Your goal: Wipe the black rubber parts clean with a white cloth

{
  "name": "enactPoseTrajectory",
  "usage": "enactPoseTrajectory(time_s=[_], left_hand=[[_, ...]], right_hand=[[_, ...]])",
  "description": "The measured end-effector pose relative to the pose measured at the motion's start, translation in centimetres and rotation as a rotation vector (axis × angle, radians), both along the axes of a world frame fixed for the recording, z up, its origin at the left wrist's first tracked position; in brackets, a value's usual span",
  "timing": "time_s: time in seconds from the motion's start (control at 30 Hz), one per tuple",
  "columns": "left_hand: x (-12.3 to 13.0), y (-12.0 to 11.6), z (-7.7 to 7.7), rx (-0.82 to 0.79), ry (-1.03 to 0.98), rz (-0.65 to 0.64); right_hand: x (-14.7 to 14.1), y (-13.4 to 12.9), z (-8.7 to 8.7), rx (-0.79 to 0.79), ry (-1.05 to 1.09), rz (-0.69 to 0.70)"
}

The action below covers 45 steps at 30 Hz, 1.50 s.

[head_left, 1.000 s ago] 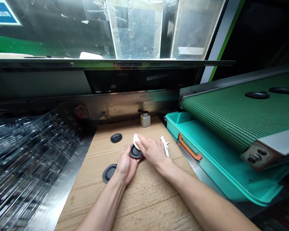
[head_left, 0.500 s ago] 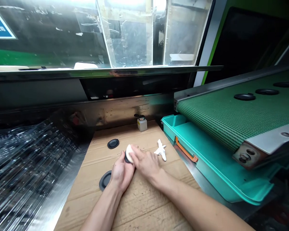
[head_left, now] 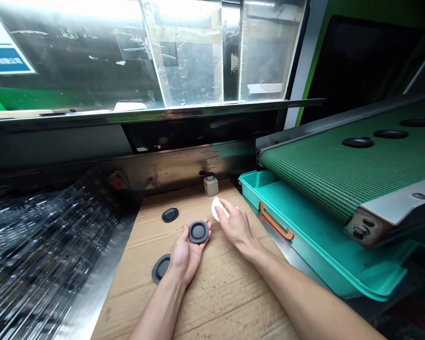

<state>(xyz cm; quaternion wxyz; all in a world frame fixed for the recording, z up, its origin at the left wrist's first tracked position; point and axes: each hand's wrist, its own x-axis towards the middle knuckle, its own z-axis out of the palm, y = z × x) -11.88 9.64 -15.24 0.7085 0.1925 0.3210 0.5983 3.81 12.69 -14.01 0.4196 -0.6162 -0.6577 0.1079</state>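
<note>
A round dark grey part (head_left: 199,231) with a recessed centre rests face up in my left hand (head_left: 187,252), held by the thumb and fingers. To its right, my right hand (head_left: 233,225) pinches a white round pad (head_left: 216,209), which is apart from the dark part. Two more dark pieces lie on the cardboard sheet (head_left: 212,302): a black one (head_left: 170,215) farther back and a grey one (head_left: 160,269) partly hidden by my left hand. A small square bottle (head_left: 211,185) with its lid flipped up stands at the back of the cardboard.
On the right, a green conveyor belt (head_left: 315,165) carries several black round parts (head_left: 358,142). Beneath its end sits a teal tray (head_left: 326,264) with an orange handle (head_left: 274,224). Clear plastic wrapping (head_left: 38,255) covers the left side. A metal ledge (head_left: 163,113) crosses the back.
My right hand has moved right with the white pad, off the dark part, whose face is now uncovered. The white cloth-like piece on the cardboard is now almost fully hidden behind my right hand.
</note>
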Motion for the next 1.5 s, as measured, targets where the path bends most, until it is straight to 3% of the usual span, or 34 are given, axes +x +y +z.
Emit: enactPoseTrajectory(time_s=[0.2, 0.37, 0.5, 0.67, 0.73, 0.83, 0.9, 0.97, 1.13, 1.33, 1.5], left_hand=[[-0.3, 0.4, -0.3, -0.014, -0.051, 0.009], [-0.2, 0.3, -0.3, -0.016, -0.124, 0.030], [0.1, 0.0, 0.0, 0.023, -0.140, -0.095], [-0.1, -0.1, -0.1, -0.009, -0.137, -0.049], [-0.3, 0.1, -0.2, 0.000, -0.135, -0.032], [-0.4, 0.2, -0.4, 0.004, -0.116, -0.014], [-0.5, 0.3, -0.5, -0.009, -0.102, -0.032], [-0.4, 0.2, -0.5, -0.011, -0.087, -0.040], [0.1, -0.2, -0.1, 0.072, -0.012, -0.137], [0.0, -0.6, 0.4, 0.055, 0.011, -0.234], [-0.6, -0.9, 1.0, 0.035, -0.097, -0.282]], right_hand=[[0.3, -0.3, -0.5, 0.035, 0.128, 0.106], [-0.7, -0.6, -0.9, 0.021, 0.183, 0.279], [-1.9, -1.8, -1.0, -0.050, 0.149, 0.380], [-2.0, -2.4, -0.6, -0.123, 0.055, 0.569], [-1.1, -1.8, -0.4, -0.127, -0.001, 0.526], [0.2, -0.9, 0.0, -0.084, -0.020, 0.275], [0.6, -0.5, 0.1, -0.039, 0.020, 0.186], [0.4, -0.4, 0.1, 0.001, 0.087, 0.207], [-0.7, -1.0, -0.4, -0.034, 0.101, 0.482], [0.6, -0.2, -0.3, -0.007, 0.023, 0.070], [0.8, 0.0, -0.5, -0.051, -0.038, 0.033]])
